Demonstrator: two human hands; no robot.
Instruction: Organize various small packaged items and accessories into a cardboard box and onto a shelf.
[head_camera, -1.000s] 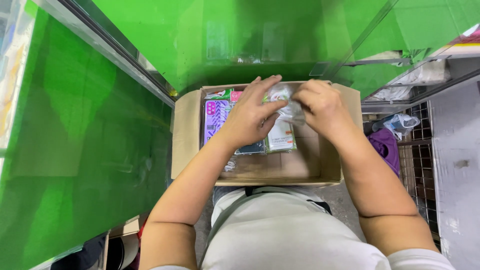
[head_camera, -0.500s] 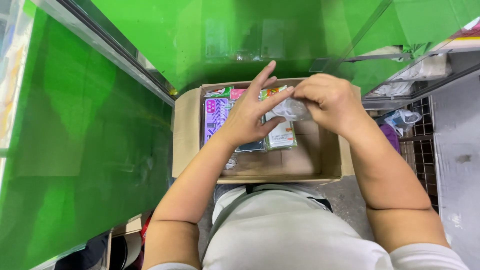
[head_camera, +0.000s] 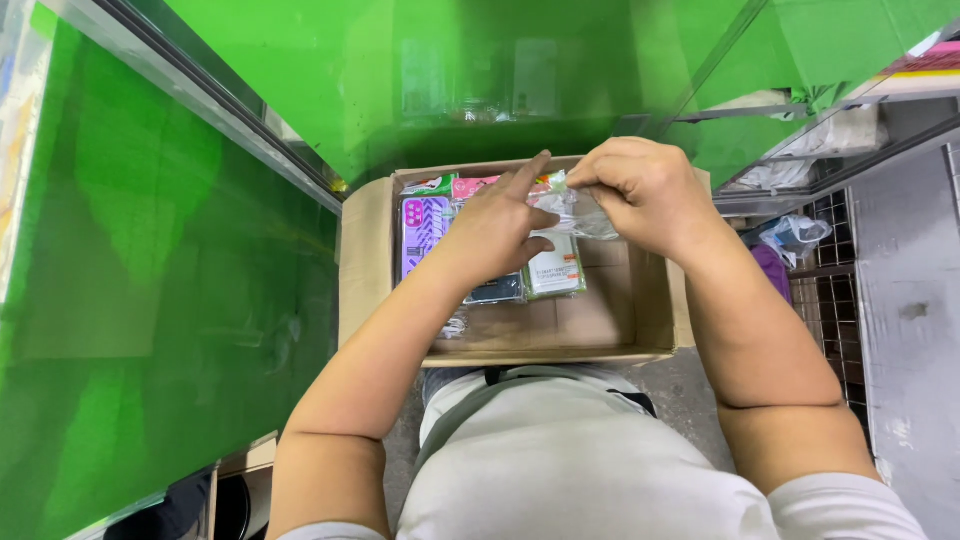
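The cardboard box (head_camera: 655, 300) has bare floor along its near edge and right side; packaged phone cases (head_camera: 430, 225) crowd its far left corner, and green glass panels (head_camera: 180, 270) wall the left

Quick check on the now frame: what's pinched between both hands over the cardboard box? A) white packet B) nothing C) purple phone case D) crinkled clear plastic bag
D: the right hand and left hand both grip a crinkled clear plastic bag above the open brown cardboard box.

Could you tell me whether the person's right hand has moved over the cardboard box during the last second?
Yes. The right hand has risen slightly toward the far wall of the cardboard box, pinching the clear plastic bag.
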